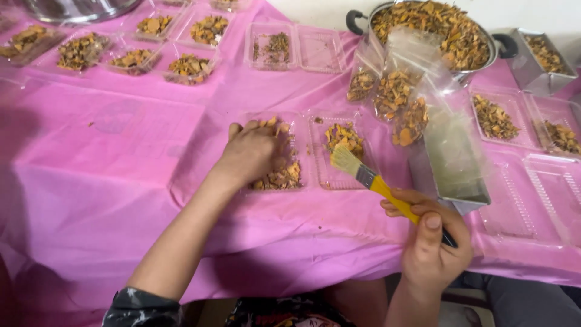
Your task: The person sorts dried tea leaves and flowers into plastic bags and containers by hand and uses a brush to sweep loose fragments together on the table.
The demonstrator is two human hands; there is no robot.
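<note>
My left hand (251, 151) rests palm down on orange-brown dried pieces (283, 175) in the left half of an open clear plastic clamshell box (302, 181). The right half (330, 175) holds a smaller heap of the same pieces (345, 136). My right hand (431, 242) grips a paintbrush with a yellow handle (393, 197) near the table's front edge; its pale bristles (344, 158) point toward that right half.
A pink cloth (109, 169) covers the table. Several filled clear boxes (189, 66) line the back left. A large metal pot (436, 27) of dried pieces, clear bags (393, 91), a metal tin (457, 163) and more boxes (532, 194) crowd the right.
</note>
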